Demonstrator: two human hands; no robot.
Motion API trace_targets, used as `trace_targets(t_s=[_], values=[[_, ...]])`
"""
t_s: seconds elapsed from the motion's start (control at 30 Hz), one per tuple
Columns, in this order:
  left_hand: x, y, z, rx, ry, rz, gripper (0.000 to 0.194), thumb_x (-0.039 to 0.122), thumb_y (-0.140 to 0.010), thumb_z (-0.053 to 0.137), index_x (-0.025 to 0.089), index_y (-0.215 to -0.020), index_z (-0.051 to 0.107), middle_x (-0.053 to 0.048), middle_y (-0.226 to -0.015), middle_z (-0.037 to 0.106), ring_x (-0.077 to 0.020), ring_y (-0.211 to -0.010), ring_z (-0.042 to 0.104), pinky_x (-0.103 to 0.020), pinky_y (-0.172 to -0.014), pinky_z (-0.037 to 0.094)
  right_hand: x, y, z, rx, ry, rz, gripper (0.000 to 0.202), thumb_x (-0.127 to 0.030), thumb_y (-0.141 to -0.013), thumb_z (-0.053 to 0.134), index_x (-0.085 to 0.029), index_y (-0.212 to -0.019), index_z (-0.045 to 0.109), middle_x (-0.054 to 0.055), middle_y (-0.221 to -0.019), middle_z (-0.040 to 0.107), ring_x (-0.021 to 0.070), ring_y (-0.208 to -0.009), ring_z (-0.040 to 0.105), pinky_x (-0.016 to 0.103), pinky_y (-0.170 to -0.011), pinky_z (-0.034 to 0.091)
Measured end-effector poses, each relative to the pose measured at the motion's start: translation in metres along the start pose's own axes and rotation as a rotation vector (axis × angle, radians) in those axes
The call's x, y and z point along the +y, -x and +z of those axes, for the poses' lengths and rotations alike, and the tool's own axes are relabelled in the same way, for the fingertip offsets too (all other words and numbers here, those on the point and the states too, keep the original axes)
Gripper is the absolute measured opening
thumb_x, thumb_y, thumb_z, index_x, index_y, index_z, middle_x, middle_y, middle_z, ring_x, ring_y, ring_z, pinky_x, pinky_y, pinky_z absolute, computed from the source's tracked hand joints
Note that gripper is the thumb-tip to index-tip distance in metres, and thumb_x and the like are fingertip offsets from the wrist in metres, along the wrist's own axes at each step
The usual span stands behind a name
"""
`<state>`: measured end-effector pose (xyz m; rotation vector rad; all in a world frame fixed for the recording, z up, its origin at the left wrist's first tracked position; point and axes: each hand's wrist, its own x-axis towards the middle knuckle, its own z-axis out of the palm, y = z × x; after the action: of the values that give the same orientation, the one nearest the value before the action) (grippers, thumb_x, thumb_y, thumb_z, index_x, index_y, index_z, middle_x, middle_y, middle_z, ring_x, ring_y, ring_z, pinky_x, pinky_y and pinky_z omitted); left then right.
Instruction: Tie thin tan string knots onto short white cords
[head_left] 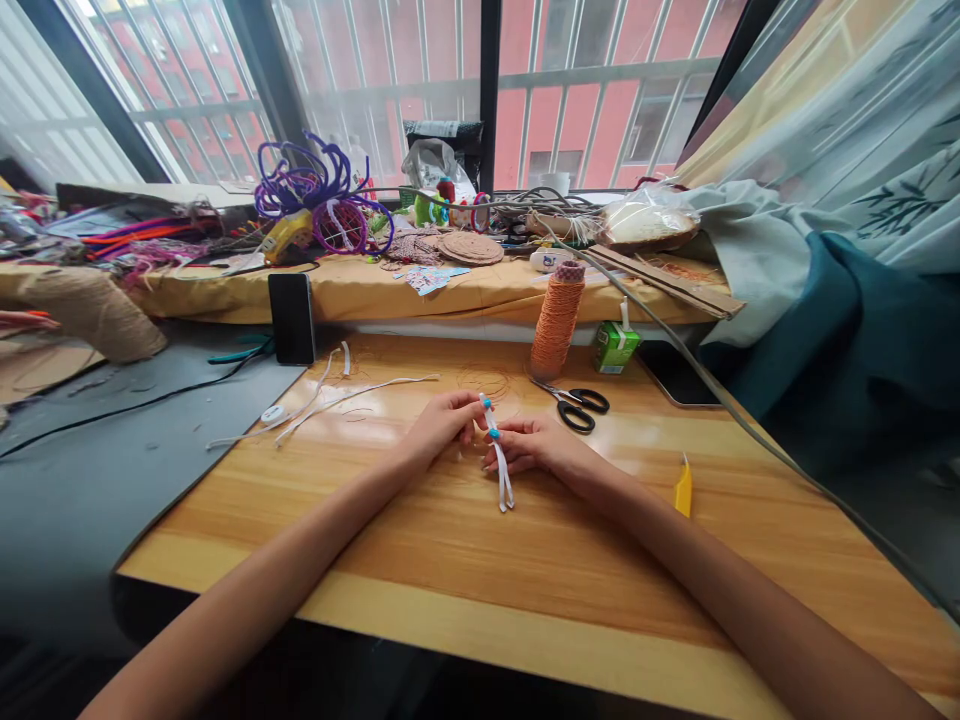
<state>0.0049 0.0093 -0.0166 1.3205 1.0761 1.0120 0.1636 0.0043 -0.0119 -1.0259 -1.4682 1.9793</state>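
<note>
Between my hands, over the middle of the wooden table (420,560), is a white cord piece (504,478) with two blue bands or knots on it. The fingers of my left hand (448,420) pinch its upper end beside the upper blue band. Lower down, my right hand (541,445) is closed on the cord near the second blue band. Two loose white ends hang below my right fingers. Black-handled scissors (577,410) lie just beyond my right hand. Thin white cords (330,400) rest on the table to the left.
An orange thread spool (557,322), a green carton (616,346) and a dark phone (679,375) stand or lie at the back right. A yellow tool (683,488) is at right. Another phone (292,319) stands upright, back left. A person's hand (26,320) shows far left, by a twine cone (94,312).
</note>
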Motion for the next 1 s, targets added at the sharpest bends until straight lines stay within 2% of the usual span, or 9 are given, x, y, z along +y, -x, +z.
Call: trace_targets(t_s=[0.2, 0.43, 0.5, 0.67, 0.8, 1.0], values=[[-0.001, -0.001, 0.0, -0.021, 0.018, 0.003, 0.018, 0.03, -0.068, 0.053, 0.012, -0.07, 0.053, 0.002, -0.061, 0.054, -0.0023, -0.037, 0.04, -0.016, -0.037, 0.025, -0.002, 0.002, 0.005, 0.02, -0.013, -0.007, 0.017, -0.028, -0.078, 0.05, -0.012, -0.08, 0.057, 0.004, -0.063, 0.063, 0.0111, -0.059, 0.061, 0.022, -0.059, 0.049], [0.0, -0.001, -0.004, 0.004, -0.015, 0.015, 0.019, 0.032, -0.069, 0.053, 0.013, -0.071, 0.052, 0.001, -0.064, 0.055, -0.002, -0.039, 0.04, -0.016, -0.039, 0.026, -0.004, -0.001, 0.007, 0.208, -0.043, 0.033, 0.017, -0.017, -0.081, 0.041, -0.013, -0.066, 0.048, 0.006, -0.059, 0.062, 0.0122, -0.055, 0.061, 0.023, -0.055, 0.05], [0.0, -0.001, -0.005, 0.015, -0.02, 0.021, 0.019, 0.032, -0.069, 0.053, 0.013, -0.071, 0.052, 0.001, -0.064, 0.055, -0.0021, -0.039, 0.04, -0.016, -0.04, 0.026, -0.004, -0.001, 0.007, 0.221, -0.059, 0.04, 0.018, -0.016, -0.081, 0.041, -0.013, -0.065, 0.048, 0.007, -0.06, 0.062, 0.0124, -0.056, 0.061, 0.023, -0.056, 0.051], [0.0, -0.001, -0.004, 0.063, -0.002, 0.036, 0.019, 0.03, -0.067, 0.055, 0.012, -0.073, 0.052, 0.002, -0.063, 0.054, -0.0025, -0.039, 0.04, -0.017, -0.039, 0.025, 0.0, -0.001, 0.002, 0.124, -0.13, -0.013, 0.017, -0.016, -0.079, 0.044, -0.011, -0.066, 0.052, 0.008, -0.068, 0.063, 0.0129, -0.065, 0.062, 0.025, -0.066, 0.05], [0.003, 0.0, -0.003, 0.1, 0.018, 0.026, 0.018, 0.028, -0.067, 0.055, 0.012, -0.076, 0.052, 0.002, -0.063, 0.055, -0.0024, -0.039, 0.04, -0.017, -0.041, 0.027, 0.004, -0.001, -0.005, 0.029, -0.11, -0.031, 0.015, -0.024, -0.075, 0.053, -0.01, -0.07, 0.058, 0.008, -0.074, 0.064, 0.0142, -0.071, 0.062, 0.025, -0.071, 0.049], [0.004, 0.0, -0.002, 0.086, 0.069, 0.005, 0.019, 0.027, -0.065, 0.056, 0.012, -0.076, 0.054, 0.002, -0.063, 0.055, -0.0025, -0.039, 0.04, -0.017, -0.042, 0.029, 0.006, -0.005, -0.007, 0.022, -0.027, 0.0, 0.02, -0.03, -0.07, 0.059, -0.009, -0.072, 0.061, 0.009, -0.074, 0.064, 0.0146, -0.07, 0.061, 0.025, -0.067, 0.049]])
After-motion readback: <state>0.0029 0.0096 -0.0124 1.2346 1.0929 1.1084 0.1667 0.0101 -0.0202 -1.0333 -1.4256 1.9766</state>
